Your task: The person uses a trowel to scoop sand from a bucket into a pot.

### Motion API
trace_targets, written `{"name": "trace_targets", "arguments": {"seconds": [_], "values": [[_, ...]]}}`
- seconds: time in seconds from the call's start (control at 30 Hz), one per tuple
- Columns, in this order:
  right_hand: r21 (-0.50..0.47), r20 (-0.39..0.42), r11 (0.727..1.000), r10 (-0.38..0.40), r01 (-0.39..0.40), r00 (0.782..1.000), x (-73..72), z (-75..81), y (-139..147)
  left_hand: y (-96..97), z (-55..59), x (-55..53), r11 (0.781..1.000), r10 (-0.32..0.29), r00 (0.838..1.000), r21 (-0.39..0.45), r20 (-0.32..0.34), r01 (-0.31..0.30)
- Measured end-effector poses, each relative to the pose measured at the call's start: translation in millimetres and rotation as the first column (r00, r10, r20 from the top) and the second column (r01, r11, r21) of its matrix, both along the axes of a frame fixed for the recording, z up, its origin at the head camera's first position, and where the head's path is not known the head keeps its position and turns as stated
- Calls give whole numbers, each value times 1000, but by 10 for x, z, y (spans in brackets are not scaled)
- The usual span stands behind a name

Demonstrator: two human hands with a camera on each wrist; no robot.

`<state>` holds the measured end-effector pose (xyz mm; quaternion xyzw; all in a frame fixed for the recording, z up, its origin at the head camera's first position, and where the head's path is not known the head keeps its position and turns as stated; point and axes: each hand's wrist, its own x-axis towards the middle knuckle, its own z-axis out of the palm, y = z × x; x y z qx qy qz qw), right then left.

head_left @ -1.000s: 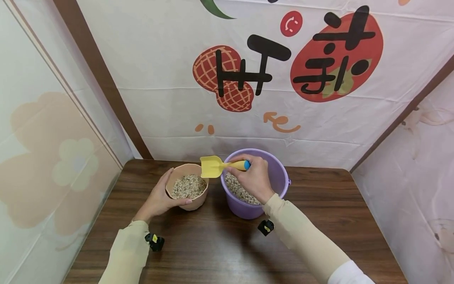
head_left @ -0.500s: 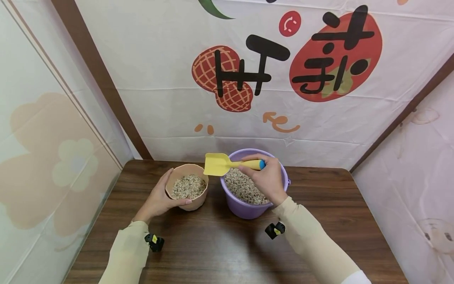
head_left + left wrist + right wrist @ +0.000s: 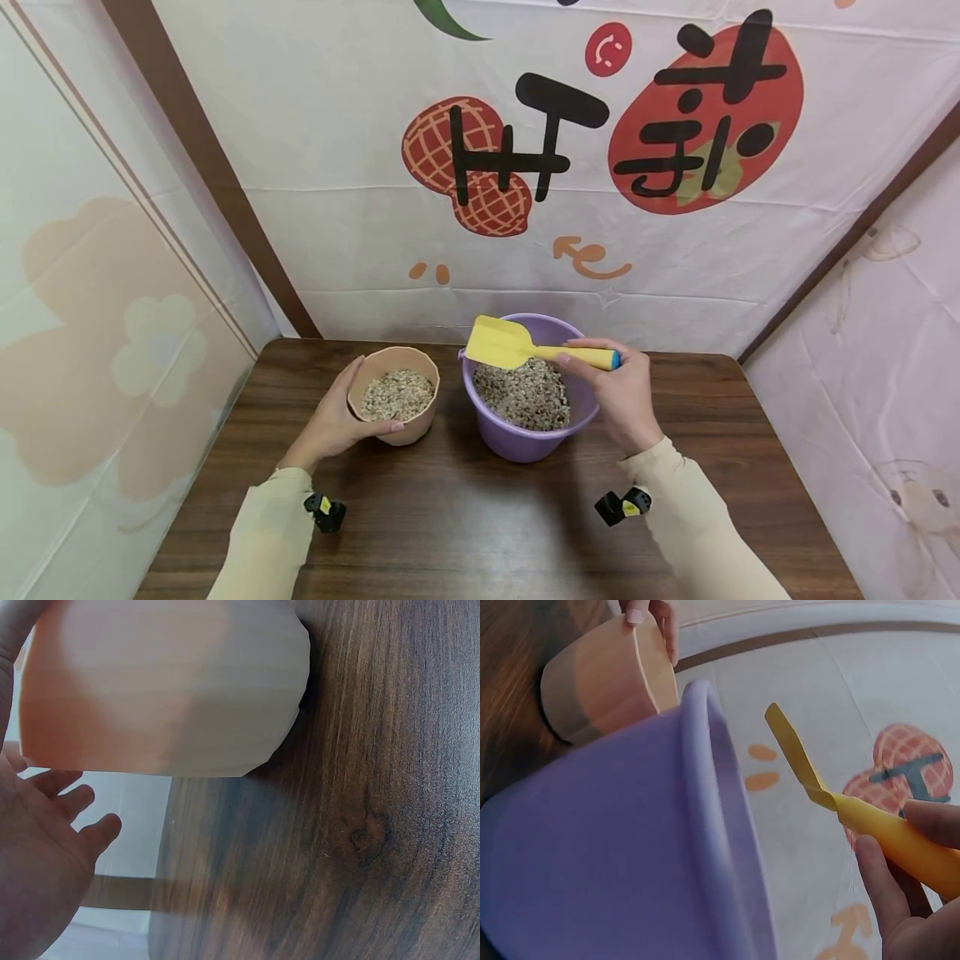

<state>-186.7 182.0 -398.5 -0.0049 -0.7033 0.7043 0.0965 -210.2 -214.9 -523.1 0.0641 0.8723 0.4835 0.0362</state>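
Observation:
My left hand (image 3: pixel 336 423) grips a peach-coloured pot (image 3: pixel 411 432) by its rim, thumb at the front and fingers around the left side. The pot stands on the table, partly filled with a grainy beige-brown mix (image 3: pixel 397 395). To its right is a purple bucket (image 3: pixel 517 442) holding more of the same grains (image 3: pixel 528 400). My right hand (image 3: pixel 624 396) pinches the handle of a yellow toy shovel (image 3: pixel 498 342) with a blue handle end. The shovel's bare blade points left above the bucket's back left rim. In the right wrist view the shovel (image 3: pixel 795 754) is seen edge-on, above the bucket's rim.
The brown wooden table (image 3: pixel 480 533) reaches back to a white printed cloth wall (image 3: pixel 337 233). More cloth panels rise at the left (image 3: pixel 150 350) and right (image 3: pixel 885 417). Small black devices sit at both wrists.
My right hand has moved right with the yellow shovel, from beside the pot's rim to over the bucket, uncovering more of the grains. The left hand and pot stay put.

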Motion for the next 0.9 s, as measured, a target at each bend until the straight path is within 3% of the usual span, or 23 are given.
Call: {"name": "trace_targets", "arguments": {"seconds": [0.3,0.53,0.9], "values": [[-103,53,990,-86,92,995,108,-184,363,2,-5,1,1000,0,1000,-21,6,0],[-98,114,986,-126,137,985,162,-274,491,0,2,-4,1000,3,1000,-10,12,-3],[-88,133,986,-127,139,983,170,-344,516,9,59,7,999,-17,1000,-32,-14,16]]}}
